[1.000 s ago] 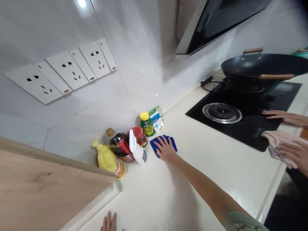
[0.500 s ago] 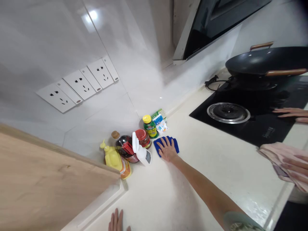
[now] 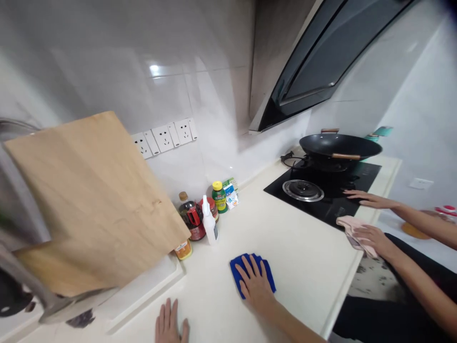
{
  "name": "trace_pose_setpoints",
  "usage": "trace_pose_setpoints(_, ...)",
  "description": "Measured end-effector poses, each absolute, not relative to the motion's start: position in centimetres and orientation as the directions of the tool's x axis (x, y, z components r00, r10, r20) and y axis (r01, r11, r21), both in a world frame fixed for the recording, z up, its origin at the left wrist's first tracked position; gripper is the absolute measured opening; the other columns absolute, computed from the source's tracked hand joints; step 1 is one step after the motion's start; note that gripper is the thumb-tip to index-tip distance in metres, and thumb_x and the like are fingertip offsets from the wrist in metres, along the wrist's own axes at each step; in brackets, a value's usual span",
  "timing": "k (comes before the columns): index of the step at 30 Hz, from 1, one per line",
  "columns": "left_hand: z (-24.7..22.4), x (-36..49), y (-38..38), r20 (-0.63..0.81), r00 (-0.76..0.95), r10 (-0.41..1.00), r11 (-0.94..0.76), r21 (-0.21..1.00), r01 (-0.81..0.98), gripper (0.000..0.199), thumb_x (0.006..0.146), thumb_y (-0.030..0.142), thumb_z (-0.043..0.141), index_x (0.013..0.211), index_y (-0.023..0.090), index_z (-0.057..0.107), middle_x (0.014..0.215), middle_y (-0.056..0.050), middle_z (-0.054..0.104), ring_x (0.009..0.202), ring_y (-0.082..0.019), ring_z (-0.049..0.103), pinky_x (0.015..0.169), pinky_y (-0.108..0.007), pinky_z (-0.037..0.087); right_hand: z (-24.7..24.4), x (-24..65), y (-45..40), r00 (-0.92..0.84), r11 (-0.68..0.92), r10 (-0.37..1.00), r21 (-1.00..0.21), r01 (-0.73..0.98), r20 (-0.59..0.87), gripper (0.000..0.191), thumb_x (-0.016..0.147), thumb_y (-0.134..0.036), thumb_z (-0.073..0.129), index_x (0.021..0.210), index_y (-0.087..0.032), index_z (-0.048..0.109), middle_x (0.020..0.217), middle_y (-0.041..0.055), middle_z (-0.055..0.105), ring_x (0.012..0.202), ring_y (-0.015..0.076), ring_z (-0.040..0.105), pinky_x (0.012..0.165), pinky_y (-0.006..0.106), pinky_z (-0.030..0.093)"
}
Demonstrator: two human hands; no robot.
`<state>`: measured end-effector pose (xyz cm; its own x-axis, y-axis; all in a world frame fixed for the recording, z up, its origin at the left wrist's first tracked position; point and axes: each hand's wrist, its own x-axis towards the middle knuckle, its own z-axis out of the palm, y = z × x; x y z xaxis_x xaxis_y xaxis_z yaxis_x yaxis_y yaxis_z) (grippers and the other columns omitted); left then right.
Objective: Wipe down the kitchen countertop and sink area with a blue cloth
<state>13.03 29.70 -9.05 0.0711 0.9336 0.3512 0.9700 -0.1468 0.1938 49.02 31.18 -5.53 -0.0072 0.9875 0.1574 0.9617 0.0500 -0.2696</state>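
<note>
My right hand (image 3: 257, 288) lies spread on a folded blue cloth (image 3: 237, 267), pressing it flat on the white counter (image 3: 296, 252). Over at the bottom edge my left hand (image 3: 170, 324) rests palm down on the counter, fingers apart and nothing in it. Beyond the cloth, by the wall, stand a white spray bottle (image 3: 210, 226), a dark sauce bottle (image 3: 196, 231), a red-lidded jar (image 3: 214, 208), a green bottle with a yellow cap (image 3: 219, 199) and a white packet (image 3: 231, 196).
A wooden board (image 3: 96, 205) leans at the left. Across the counter, a black wok (image 3: 339, 145) sits on the black stove (image 3: 332, 205) beneath the range hood (image 3: 310, 71). Another person's hand holds a pink cloth (image 3: 352, 228) at the counter's front edge; their other hand is over the stove.
The blue cloth has come away from the bottles toward me under my right hand. The view has turned and now shows more of the board, the hood and the other person's arms.
</note>
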Motion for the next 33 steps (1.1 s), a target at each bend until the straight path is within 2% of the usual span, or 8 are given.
trace_pose_setpoints(5,-7.9,13.4,29.2,0.370,0.090,0.925,-0.175,0.203,0.963,0.060,0.093,0.044,0.037,0.146,0.018,0.047,0.158,-0.012,0.041,0.149,-0.030,0.030,0.120,-0.056,0.031,-6.9,45.0,22.3,0.004,0.028,0.995,-0.313,0.949,0.100,0.063,0.093,-0.040,0.042,0.154,-0.042,0.027,0.164,0.0000,0.020,0.150,0.0413,0.017,0.116,0.076,0.012)
trace_pose_setpoints(9,-8.0,13.5,29.2,0.388,0.098,0.917,-0.191,0.210,0.959,0.059,0.092,0.044,0.039,0.146,0.019,0.047,0.158,-0.011,0.041,0.149,-0.030,0.030,0.121,-0.055,0.030,-6.4,45.0,18.8,-0.108,0.096,0.994,-0.361,0.928,-0.013,0.060,0.094,-0.050,0.040,0.152,-0.045,0.029,0.163,-0.0006,0.022,0.147,0.0420,0.025,0.113,0.073,0.026)
trace_pose_setpoints(15,-7.6,13.7,29.0,0.367,0.079,0.927,-0.170,0.222,0.960,0.060,0.093,0.045,0.037,0.143,0.014,0.050,0.156,-0.015,0.043,0.149,-0.033,0.031,0.121,-0.056,0.029,-1.4,46.3,21.9,-0.123,0.095,0.990,-0.302,0.948,-0.075,0.075,0.083,-0.037,0.051,0.154,-0.024,0.032,0.159,0.0114,0.035,0.145,0.0352,0.031,0.117,0.058,0.026)
trace_pose_setpoints(19,-7.5,13.6,29.0,0.366,0.083,0.927,-0.182,0.245,0.952,0.061,0.092,0.046,0.038,0.145,0.017,0.048,0.157,-0.014,0.042,0.149,-0.032,0.030,0.121,-0.056,0.030,-0.3,46.2,24.1,-0.151,0.088,0.965,-0.277,0.957,-0.213,0.063,0.072,-0.036,0.059,0.133,-0.019,0.058,0.134,0.0163,0.060,0.124,0.0330,0.054,0.110,0.052,0.036)
trace_pose_setpoints(22,-7.8,13.5,29.2,0.359,0.070,0.931,-0.172,0.261,0.950,0.061,0.092,0.046,0.039,0.144,0.017,0.048,0.156,-0.013,0.043,0.149,-0.032,0.031,0.121,-0.056,0.029,-0.6,46.0,24.4,-0.140,0.074,0.961,-0.264,0.962,-0.238,0.045,0.068,-0.034,0.063,0.107,-0.015,0.070,0.112,0.0176,0.068,0.109,0.0338,0.062,0.105,0.051,0.039)
trace_pose_setpoints(26,-8.3,13.4,29.4,0.362,0.058,0.931,-0.164,0.269,0.949,0.061,0.091,0.047,0.039,0.143,0.017,0.050,0.156,-0.013,0.044,0.148,-0.031,0.032,0.121,-0.055,0.029,-0.6,46.3,23.1,-0.180,0.111,0.958,-0.289,0.951,-0.224,0.038,0.071,-0.034,0.061,0.104,-0.019,0.069,0.117,0.0129,0.066,0.108,0.0297,0.062,0.098,0.043,0.046)
trace_pose_setpoints(29,-8.5,13.4,29.4,0.374,0.061,0.926,-0.168,0.262,0.950,0.061,0.091,0.047,0.039,0.143,0.017,0.050,0.156,-0.013,0.043,0.149,-0.031,0.031,0.122,-0.055,0.028,0.0,47.2,22.0,-0.214,0.139,0.962,-0.371,0.918,-0.169,0.038,0.079,-0.035,0.054,0.113,-0.022,0.065,0.118,0.0095,0.066,0.106,0.0258,0.063,0.094,0.038,0.048)
trace_pose_setpoints(33,-8.0,13.5,29.2,0.377,0.073,0.923,-0.180,0.255,0.950,0.060,0.092,0.045,0.039,0.144,0.017,0.048,0.157,-0.013,0.043,0.149,-0.031,0.031,0.121,-0.055,0.029,0.5,49.7,21.8,-0.159,0.123,0.987,-0.656,0.744,0.005,0.035,0.091,-0.041,0.042,0.114,-0.024,0.062,0.100,0.0047,0.071,0.095,0.0226,0.066,0.087,0.035,0.051)
